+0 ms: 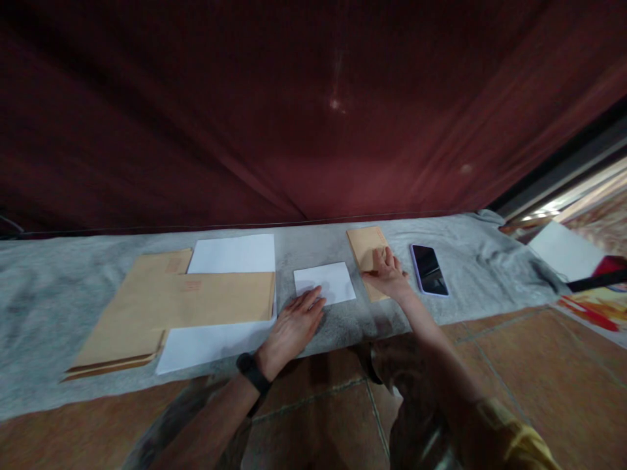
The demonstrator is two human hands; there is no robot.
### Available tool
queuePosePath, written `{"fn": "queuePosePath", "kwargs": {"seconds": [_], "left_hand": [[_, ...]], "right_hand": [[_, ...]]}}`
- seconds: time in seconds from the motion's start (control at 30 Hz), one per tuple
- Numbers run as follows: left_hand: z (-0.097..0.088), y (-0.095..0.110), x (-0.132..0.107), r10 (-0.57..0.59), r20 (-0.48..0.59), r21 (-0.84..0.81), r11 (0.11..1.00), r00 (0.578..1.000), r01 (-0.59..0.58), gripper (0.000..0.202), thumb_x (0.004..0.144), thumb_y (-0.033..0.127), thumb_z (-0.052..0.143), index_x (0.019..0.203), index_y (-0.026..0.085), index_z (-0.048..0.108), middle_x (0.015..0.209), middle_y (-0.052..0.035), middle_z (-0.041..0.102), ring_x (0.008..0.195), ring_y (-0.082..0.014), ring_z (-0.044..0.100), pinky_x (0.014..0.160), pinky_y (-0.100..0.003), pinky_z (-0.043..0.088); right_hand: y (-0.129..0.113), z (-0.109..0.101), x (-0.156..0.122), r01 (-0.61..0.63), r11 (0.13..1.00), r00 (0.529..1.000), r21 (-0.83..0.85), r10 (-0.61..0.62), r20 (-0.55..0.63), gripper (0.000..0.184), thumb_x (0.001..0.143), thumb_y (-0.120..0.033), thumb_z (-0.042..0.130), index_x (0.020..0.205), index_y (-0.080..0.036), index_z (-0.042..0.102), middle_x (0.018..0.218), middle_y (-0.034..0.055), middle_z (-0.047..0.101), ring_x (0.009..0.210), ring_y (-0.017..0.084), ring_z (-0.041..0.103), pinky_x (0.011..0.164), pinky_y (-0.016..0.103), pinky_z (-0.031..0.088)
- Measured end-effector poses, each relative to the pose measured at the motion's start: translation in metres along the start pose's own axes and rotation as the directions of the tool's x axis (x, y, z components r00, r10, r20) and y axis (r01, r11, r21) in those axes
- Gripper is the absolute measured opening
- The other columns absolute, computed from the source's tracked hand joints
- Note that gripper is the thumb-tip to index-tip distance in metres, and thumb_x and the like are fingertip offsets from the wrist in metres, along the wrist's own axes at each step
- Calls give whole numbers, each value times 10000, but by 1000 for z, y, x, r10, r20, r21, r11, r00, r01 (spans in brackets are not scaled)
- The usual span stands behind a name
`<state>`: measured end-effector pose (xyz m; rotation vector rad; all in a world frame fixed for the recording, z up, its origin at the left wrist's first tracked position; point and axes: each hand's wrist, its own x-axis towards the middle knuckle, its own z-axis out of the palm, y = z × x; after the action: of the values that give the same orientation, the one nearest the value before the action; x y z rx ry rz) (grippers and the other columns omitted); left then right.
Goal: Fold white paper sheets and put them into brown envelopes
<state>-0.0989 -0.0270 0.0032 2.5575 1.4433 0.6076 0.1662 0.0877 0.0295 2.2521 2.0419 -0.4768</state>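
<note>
My left hand (294, 326) lies flat with fingers stretched out on the grey cloth (441, 248), its fingertips touching the near edge of a small folded white paper (327, 281). My right hand (389, 273) rests flat, fingers out, on a small brown envelope (363, 248) just right of that paper. A black band sits on my left wrist (252, 372).
Large brown envelopes (161, 303) lie stacked over white sheets (235, 253) at the left. A phone with a purple case (428, 269) lies right of the small envelope. A dark red curtain (294, 111) hangs behind. Tiled floor (514, 365) and papers (563, 251) are at right.
</note>
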Motion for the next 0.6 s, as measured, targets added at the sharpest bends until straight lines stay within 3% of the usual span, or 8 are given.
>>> {"fn": "queuePosePath", "kwargs": {"seconds": [0.33, 0.47, 0.6], "left_hand": [[1, -1, -1, 5, 6, 9, 1000, 1000, -5, 306, 992, 236, 482, 1266, 203, 613, 1474, -114, 542, 1301, -253, 572, 1074, -456, 510], [0, -1, 0, 12, -3, 33, 999, 1000, -12, 314, 998, 240, 472, 1275, 194, 614, 1484, -106, 535, 1318, -247, 555, 1084, -442, 502], [-8, -6, 2, -20, -37, 44, 999, 999, 22, 316, 996, 241, 469, 1261, 195, 635, 1448, -105, 572, 1284, -254, 581, 1072, -456, 511]], "right_hand": [[-2, -1, -2, 16, 1000, 1000, -5, -16, -6, 817, 883, -566, 517, 1584, -300, 193, 1677, 122, 123, 1505, 377, 177, 1098, 615, 296], [0, -3, -3, 12, 1000, 1000, -2, -12, 0, 815, 896, -623, 488, 1586, -307, 192, 1685, 107, 99, 1519, 363, 155, 1119, 641, 263], [2, -3, -4, -8, 1000, 997, 22, 10, -71, 752, 934, -627, 431, 1577, -285, 248, 1678, 106, 148, 1514, 359, 187, 1136, 668, 238]]}}
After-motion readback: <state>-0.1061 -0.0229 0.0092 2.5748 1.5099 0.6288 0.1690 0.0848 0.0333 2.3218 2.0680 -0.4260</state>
